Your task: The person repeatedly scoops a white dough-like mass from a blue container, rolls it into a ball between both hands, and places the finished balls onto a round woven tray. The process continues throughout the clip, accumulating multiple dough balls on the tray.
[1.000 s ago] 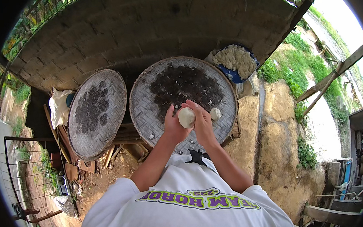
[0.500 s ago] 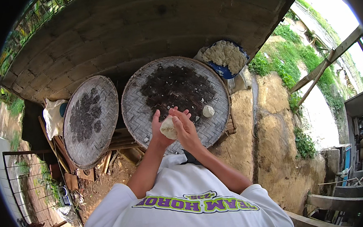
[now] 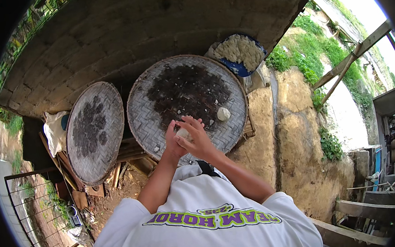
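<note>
Between my cupped palms sits a whitish dough ball (image 3: 183, 134), partly hidden by my fingers. My left hand (image 3: 173, 144) curves round its left side, while my right hand (image 3: 197, 138) wraps over its right side and top. Both hands are above the near part of a large round woven tray (image 3: 143, 114), whose middle has a dark stain with small white crumbs. To the right of my hands, a second whitish ball (image 3: 223, 114) rests on the weave.
A blue basin (image 3: 241, 69) heaped with a lumpy white mass (image 3: 238, 50) stands beyond the tray at the right. Another stained woven tray (image 3: 75, 137) leans at the left. Behind rises a block wall (image 3: 130, 31); a wire gate (image 3: 31, 197) is at far left.
My right hand has closed further over the dough ball, covering more of it. The whole view has shifted slightly; the second ball stays on the tray.
</note>
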### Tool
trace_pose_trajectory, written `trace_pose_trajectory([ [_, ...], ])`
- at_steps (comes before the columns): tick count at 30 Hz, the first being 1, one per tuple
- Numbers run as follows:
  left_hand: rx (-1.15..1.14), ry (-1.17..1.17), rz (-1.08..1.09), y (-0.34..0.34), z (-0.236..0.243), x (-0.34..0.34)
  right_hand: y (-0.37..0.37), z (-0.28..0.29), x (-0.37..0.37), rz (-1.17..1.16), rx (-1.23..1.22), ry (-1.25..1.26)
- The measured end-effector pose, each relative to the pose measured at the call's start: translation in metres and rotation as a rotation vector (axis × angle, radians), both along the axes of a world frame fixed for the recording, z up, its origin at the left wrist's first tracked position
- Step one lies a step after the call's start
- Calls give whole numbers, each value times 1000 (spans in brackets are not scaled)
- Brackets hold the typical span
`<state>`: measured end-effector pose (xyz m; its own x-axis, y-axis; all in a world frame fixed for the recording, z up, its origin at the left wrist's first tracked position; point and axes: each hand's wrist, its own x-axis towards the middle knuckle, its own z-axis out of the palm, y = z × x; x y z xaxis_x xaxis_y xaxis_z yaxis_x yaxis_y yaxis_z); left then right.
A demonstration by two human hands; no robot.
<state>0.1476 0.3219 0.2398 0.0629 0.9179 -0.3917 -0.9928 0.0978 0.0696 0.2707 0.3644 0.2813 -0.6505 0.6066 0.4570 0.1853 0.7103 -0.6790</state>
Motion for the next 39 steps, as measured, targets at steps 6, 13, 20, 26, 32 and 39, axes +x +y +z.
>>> trace_pose_trajectory([
  [6, -492, 322, -39, 20, -27, 5, 22, -59, 3, -134, -1508, 516],
  [13, -826, 660, -86, -57, -117, -25, 82, -159, 32, -766, -1718, 618],
  [20, -1001, 702, -172, -190, -153, -56, 111, -196, 34, -354, -365, -157],
  [26, -1096, 730, -192, -239, -139, -67, 102, -205, 49, -63, 34, -714],
  [32, -1179, 725, -364, -239, -142, -43, 161, -169, 57, -45, -103, -434],
  [39, -1199, 727, -425, -195, -131, 12, 406, -159, 58, -284, -76, -334],
])
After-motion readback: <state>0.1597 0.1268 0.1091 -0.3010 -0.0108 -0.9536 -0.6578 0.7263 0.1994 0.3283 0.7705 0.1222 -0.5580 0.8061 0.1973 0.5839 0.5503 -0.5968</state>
